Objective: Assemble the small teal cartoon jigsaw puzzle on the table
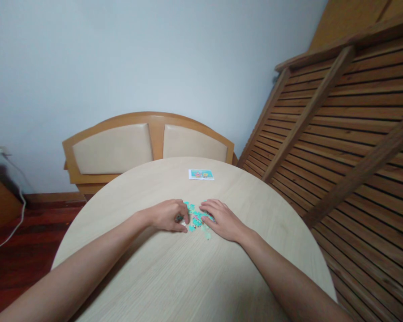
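Note:
A small heap of teal jigsaw puzzle pieces, with touches of pink and white, lies on the round pale wooden table. My left hand rests at the left edge of the heap, its fingers bent and the thumb apart from them. Small pieces show between and beside its fingertips, and none is clearly gripped. From the other side my right hand lies over part of the heap, fingers loosely spread and touching pieces. Its palm hides some of them.
Beyond the heap lies a card with a teal cartoon picture. A wooden headboard with cream panels stands behind the table against the wall. On the right leans a large slatted wooden frame. A white cable hangs at the left.

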Demonstrator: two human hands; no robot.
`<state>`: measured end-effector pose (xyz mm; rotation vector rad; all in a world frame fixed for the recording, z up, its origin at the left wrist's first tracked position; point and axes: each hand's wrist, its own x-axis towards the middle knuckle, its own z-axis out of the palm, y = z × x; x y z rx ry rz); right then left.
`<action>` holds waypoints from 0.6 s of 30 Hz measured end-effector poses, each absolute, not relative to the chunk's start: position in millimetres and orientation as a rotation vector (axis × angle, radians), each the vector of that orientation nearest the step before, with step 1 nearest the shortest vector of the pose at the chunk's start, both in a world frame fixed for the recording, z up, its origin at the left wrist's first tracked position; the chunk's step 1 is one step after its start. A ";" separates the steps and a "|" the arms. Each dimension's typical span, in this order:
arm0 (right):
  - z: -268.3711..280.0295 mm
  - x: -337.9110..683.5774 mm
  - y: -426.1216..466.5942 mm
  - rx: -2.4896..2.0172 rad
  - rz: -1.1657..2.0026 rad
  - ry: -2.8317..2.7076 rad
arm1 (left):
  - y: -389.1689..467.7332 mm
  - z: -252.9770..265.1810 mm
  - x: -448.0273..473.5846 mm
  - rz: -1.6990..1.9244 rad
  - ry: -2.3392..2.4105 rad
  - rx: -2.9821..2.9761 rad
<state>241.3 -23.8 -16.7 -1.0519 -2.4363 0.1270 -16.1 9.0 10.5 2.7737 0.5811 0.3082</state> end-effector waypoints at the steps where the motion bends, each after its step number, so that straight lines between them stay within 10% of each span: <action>1: -14.1 239.2 -25.9 -1.000 0.132 -2.448 | 9.4 10.5 -16.8 0.307 0.590 2.769; 18: -9.3 239.5 -24.9 -0.849 0.112 -2.513 | 15.8 9.8 -23.8 0.272 0.615 2.692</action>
